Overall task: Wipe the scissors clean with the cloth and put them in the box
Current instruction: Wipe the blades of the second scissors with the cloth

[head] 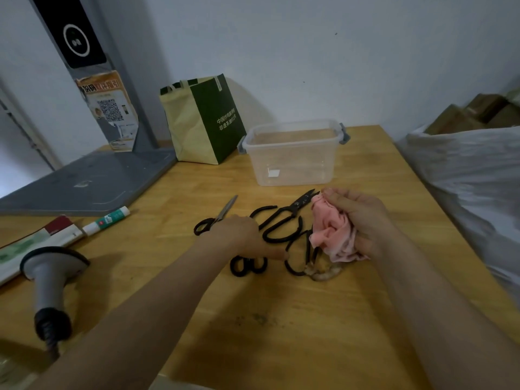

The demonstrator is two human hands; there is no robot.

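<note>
right hand (363,220) bunches pink cloth (333,235), left hand (239,235) fingers curled over scissors (281,220) between hands, pickup step, next needs lifting one to wipe.

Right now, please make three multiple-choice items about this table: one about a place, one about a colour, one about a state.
1. Where is the clear box?
A. beyond the scissors
B. on the floor
C. inside the bag

2. What colour is the cloth?
A. blue
B. pink
C. white

3. What does the right hand do?
A. lies flat and empty
B. holds the cloth bunched
C. holds a pen

Answers: 1 A, it stands farther back on the table; 2 B, the fabric is pink; 3 B, its fingers close on the cloth.
</note>
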